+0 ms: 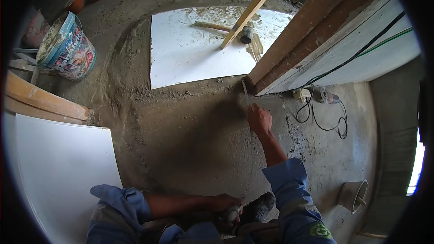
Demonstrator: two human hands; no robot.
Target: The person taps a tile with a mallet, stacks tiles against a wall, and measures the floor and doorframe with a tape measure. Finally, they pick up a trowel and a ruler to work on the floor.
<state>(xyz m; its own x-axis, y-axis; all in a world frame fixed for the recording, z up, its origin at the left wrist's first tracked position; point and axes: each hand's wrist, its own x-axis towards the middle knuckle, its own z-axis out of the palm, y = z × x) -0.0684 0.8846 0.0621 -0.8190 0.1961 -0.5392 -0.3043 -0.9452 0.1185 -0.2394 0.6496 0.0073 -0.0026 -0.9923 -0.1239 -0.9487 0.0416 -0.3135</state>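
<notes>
My right hand [260, 118] is closed around one end of a thin, pale flat strip [245, 89], just above the wet grey floor. The strip's far end reaches the foot of the brown wooden door frame [264, 74]. My left hand [228, 207] is low, close to my body and beside a dark shoe [262, 205]. Its fingers are curled around a rounded greyish thing, mostly hidden, whose kind I cannot make out. A white board [181, 58] lies beyond the doorway, with a mallet [246, 35] and mud smears on it.
A wooden post [253, 13] slants over the white board. Left are a mortar-filled bucket [72, 49] and another white board [63, 153]. Right, an angle grinder [327, 96] with a looped cord [341, 124] lies by the wall, and a grey bucket [352, 196] is tipped over.
</notes>
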